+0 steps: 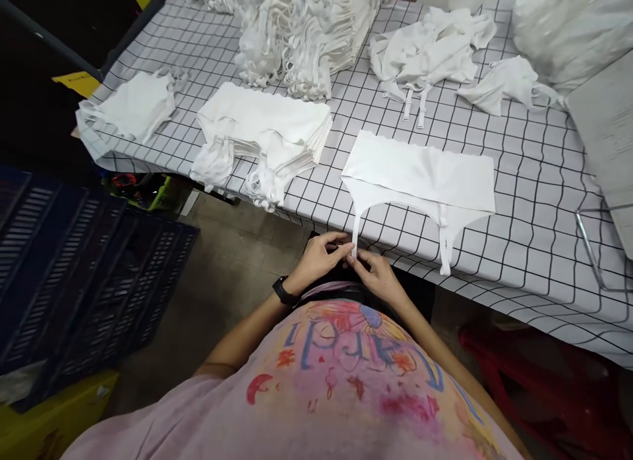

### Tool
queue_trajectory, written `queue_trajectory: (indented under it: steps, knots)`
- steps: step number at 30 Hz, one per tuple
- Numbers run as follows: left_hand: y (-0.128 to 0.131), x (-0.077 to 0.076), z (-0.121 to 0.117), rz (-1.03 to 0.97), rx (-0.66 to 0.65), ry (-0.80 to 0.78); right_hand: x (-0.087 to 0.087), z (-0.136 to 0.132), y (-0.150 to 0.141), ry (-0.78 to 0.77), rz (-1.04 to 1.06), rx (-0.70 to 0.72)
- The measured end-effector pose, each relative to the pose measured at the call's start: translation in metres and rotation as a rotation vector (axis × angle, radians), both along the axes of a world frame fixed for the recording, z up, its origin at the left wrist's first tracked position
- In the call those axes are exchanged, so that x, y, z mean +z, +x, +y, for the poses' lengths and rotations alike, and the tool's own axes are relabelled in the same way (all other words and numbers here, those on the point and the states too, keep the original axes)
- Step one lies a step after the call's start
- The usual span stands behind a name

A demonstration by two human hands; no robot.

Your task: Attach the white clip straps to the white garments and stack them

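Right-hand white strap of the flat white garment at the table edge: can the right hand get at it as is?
Probably yes. The right-hand white strap hangs uncovered over the checked table edge, nothing lying between, but the right hand and left hand are both pinching the left strap.

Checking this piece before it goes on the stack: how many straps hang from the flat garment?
2: left strap pinched by left hand and right hand; right strap hangs free. Others may be hidden.

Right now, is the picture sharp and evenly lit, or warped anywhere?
In the head view, light is soft and even; the white garment and both hands, left hand and right hand, look sharp. The checked tablecloth lines bow, showing wide-angle distortion. White piles wash out.
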State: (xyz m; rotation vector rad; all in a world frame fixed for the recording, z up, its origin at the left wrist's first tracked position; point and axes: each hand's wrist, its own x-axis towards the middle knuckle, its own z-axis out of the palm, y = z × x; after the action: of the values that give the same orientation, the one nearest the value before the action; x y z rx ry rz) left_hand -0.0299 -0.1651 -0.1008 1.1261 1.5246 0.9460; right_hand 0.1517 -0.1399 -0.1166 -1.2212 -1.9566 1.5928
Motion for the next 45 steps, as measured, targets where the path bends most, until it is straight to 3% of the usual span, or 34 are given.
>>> queue_trajectory:
  steps: [4, 10, 14, 19, 26, 30, 34, 39, 42, 45]
  knots:
    - [0.007, 0.000, 0.006, -0.257, -0.080, -0.100, 0.020, -0.011, 0.011, -0.015, -0.068, 0.067]
    - [0.014, 0.005, 0.015, -0.378, 0.072, -0.065, 0.039, -0.030, 0.033, -0.096, -0.070, 0.065]
    - [0.015, 0.008, 0.015, -0.498, 0.162, -0.090, 0.059, -0.043, 0.053, -0.202, -0.050, -0.027]
    - [0.014, 0.015, 0.018, -0.574, 0.223, -0.074, 0.083, -0.052, 0.071, -0.426, 0.062, -0.240]
    - [0.014, 0.021, 0.022, -0.564, 0.243, -0.070, 0.098, -0.054, 0.083, -0.469, 0.211, -0.308]
    - [0.016, 0.021, 0.019, -0.503, 0.182, -0.099, 0.100, -0.054, 0.085, -0.489, 0.239, -0.335]
    - [0.015, 0.017, 0.017, -0.395, 0.038, -0.175, 0.096, -0.047, 0.076, -0.505, 0.288, -0.394]
    - [0.005, 0.013, 0.017, -0.112, -0.143, -0.179, 0.095, -0.034, 0.058, -0.414, 0.281, -0.465]
    - [-0.002, 0.024, 0.019, 0.110, -0.200, -0.064, 0.095, -0.026, 0.052, -0.362, 0.267, -0.477]
    - [-0.006, 0.040, 0.030, 0.276, -0.170, 0.183, 0.092, -0.017, 0.050, -0.301, 0.239, -0.478]
